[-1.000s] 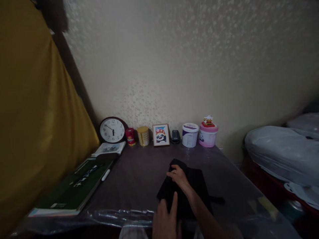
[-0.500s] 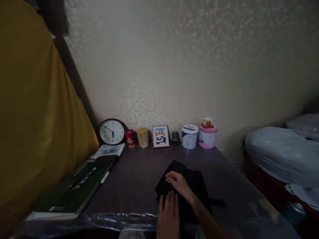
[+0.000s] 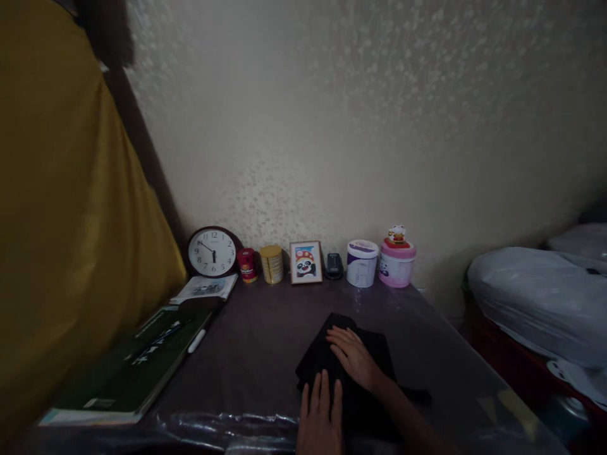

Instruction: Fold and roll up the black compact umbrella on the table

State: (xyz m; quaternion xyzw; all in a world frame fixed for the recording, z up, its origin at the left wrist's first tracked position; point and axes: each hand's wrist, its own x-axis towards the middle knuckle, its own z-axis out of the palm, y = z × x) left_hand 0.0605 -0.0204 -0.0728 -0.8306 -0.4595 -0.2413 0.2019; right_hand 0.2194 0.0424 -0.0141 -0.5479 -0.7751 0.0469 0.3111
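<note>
We have both hands on a folded black cloth item (image 3: 353, 403), which lies under them on the counter (image 3: 265, 354). Our left hand (image 3: 320, 414) is the nearer one, its fingers straight and spread a little apart over the cloth's near left part. Our right hand (image 3: 353, 355) lies just beyond and to the right, also flat, its fingers slightly parted; neither is pinching anything that we can see. A dark strap (image 3: 417, 395) sticks out to the right of our right forearm. Well to the left of our hands we see a green book (image 3: 123, 373), with a white marker (image 3: 196, 341) along its right edge. Beyond our hands, near the wall, a framed panda picture (image 3: 306, 262) stands between a yellow can (image 3: 272, 264) and a small dark object (image 3: 334, 266).
</note>
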